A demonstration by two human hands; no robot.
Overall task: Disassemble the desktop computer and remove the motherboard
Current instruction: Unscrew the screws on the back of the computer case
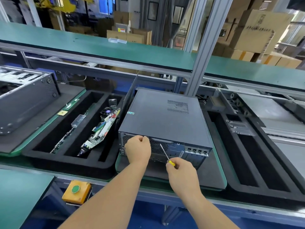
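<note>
Fingers (177, 164) grip screwdriver (166, 154), tip toward computer (163, 116).

Two bare forearms reach forward from the bottom edge, the left rising from 7 o'clock and the right from 5 o'clock, converging toward centre frame. The left hand (138, 148) is balled into a fist, knuckles up and fingers curled under, pressed against the surface ahead of it; what the fingers hold, if anything, cannot be seen. The right hand (180, 171), just below and toward 4 o'clock of the left, curls its fingers round a screwdriver (167, 155) whose shaft points toward 11 o'clock.
</note>
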